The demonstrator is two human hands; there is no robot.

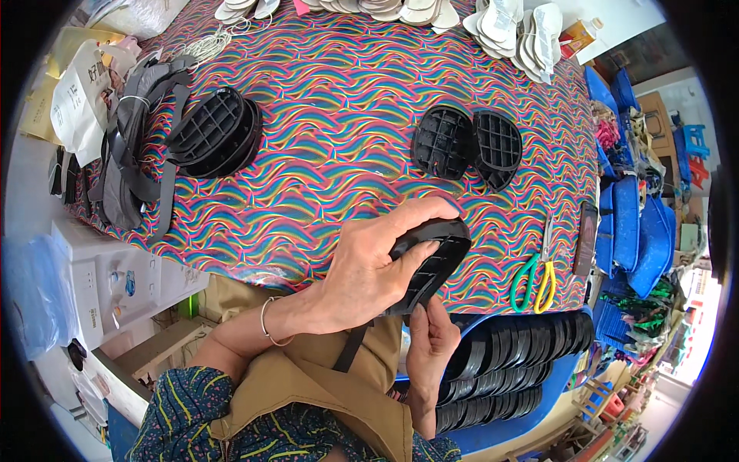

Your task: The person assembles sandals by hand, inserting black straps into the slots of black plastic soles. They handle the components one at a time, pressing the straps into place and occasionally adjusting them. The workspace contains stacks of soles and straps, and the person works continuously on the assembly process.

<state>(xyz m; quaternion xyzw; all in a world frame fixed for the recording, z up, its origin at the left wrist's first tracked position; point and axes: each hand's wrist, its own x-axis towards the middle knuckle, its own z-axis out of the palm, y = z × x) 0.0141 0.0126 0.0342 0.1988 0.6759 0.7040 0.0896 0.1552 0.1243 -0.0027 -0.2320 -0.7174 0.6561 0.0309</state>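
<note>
Over the near edge of the table I hold a black ribbed shoe-sole piece [445, 266], tilted, its gridded underside partly showing. My left hand [366, 258] is wrapped round its upper part, with the thumb pressed against the ribs. At its lower end, my right hand [433, 339] pinches the piece between thumb and fingers. Two similar sole pieces, one on the left [443, 142] and one on the right [497, 148], lie side by side beyond my hands. Another stack of sole pieces [215, 135] sits at the left of the table.
Scissors [533, 283] with green and yellow handles lie right of my hands, near a dark block [586, 239]. Below the table edge stands a blue tub [550, 412] with rows of black sole pieces. Grey straps [131, 146] hang at the left; white insoles [496, 27] line the back.
</note>
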